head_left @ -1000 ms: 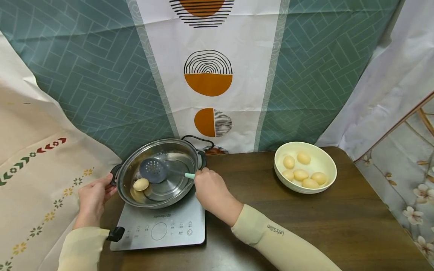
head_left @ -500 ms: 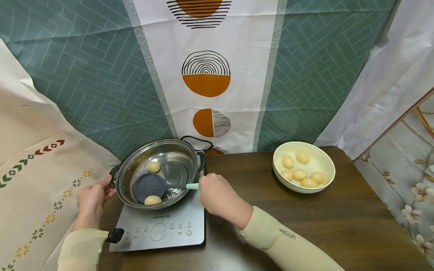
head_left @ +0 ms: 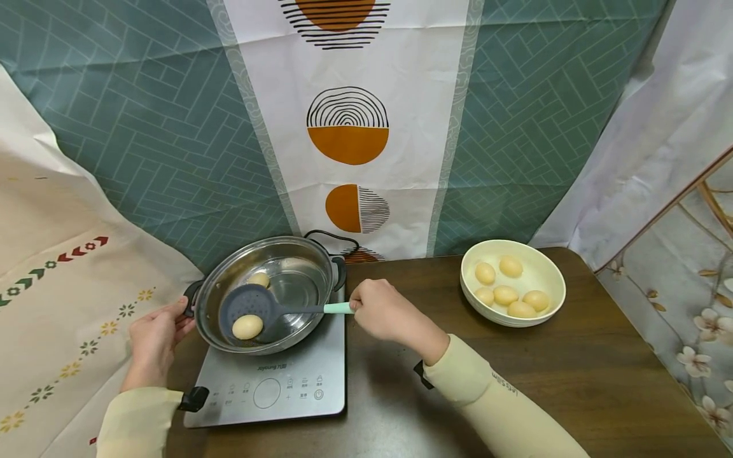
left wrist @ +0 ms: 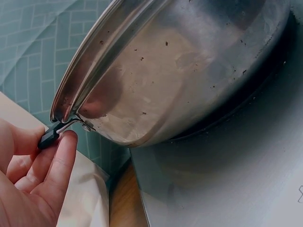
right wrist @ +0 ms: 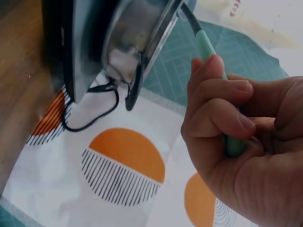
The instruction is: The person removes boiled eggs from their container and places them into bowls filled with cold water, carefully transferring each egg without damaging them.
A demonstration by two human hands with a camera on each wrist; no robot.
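Note:
My right hand [head_left: 382, 310] grips the mint-green handle [right wrist: 208, 47] of a slotted ladle. The ladle's dark grey perforated bowl [head_left: 236, 304] is inside a steel pot [head_left: 303, 264], with one pale yellow egg-shaped item [head_left: 247, 327] on it. Behind the ladle, partly hidden, a second such item [head_left: 260, 279] lies in the pot. At the pot's left side, my left hand [head_left: 154, 334] pinches the black side handle [left wrist: 49, 137] between thumb and fingers. In the left wrist view the pot's outer wall [left wrist: 156, 90] rises beside those fingers.
Beneath the pot is a silver induction cooker [head_left: 303, 405] with a touch panel. A cream bowl [head_left: 546, 267] holding several similar pale yellow items stands at the right on the brown wooden table [head_left: 515, 388]. A black cord [head_left: 338, 236] runs behind the pot.
The ladle has moved through the pot and now carries one egg-shaped item on its bowl. My right hand has shifted right and slightly upward. My left hand stays on the pot handle.

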